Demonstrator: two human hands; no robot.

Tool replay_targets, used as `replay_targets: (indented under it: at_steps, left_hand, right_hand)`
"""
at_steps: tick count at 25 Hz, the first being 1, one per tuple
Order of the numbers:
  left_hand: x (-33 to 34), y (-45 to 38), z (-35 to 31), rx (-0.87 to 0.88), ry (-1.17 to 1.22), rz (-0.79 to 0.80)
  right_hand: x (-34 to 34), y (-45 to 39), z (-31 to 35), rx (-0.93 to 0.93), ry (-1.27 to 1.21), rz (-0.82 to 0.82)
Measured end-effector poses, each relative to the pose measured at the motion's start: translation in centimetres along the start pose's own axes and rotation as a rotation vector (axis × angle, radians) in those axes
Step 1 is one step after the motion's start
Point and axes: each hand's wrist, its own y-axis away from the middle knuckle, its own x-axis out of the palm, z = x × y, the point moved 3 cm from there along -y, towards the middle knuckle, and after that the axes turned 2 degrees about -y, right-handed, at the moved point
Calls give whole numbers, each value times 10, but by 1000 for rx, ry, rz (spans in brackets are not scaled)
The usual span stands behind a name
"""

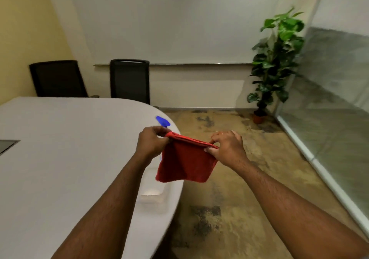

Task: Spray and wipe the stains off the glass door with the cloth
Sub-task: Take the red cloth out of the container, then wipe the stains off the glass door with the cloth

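Observation:
A red cloth (184, 162), folded double, hangs between my hands over the right edge of the white table (60, 159). My left hand (152, 142) pinches its upper left corner and my right hand (227, 147) pinches the upper right corner. Behind and below the cloth stands a clear spray bottle (153, 187) on the table, mostly hidden; its blue trigger head (162, 121) shows above my left hand. The frosted glass wall (329, 103) runs along the right side.
Two black chairs (129, 80) stand behind the table by the far wall. A tall potted plant (273, 63) fills the back right corner beside the glass. A brown patterned floor (229, 189) lies between the table and the glass. A grey recess (8, 145) is set in the table top.

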Motion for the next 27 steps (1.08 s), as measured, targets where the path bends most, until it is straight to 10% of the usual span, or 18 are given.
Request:
replay_targets:
  at_steps: [11,27]
  left_hand:
    - [293,127,-173,669,-400,222]
    - [635,569,-468,1279,16,720]
  right_hand:
    - [-192,227,-265,514,357,-149]
    - [-486,711,-461,1090,732,-426]
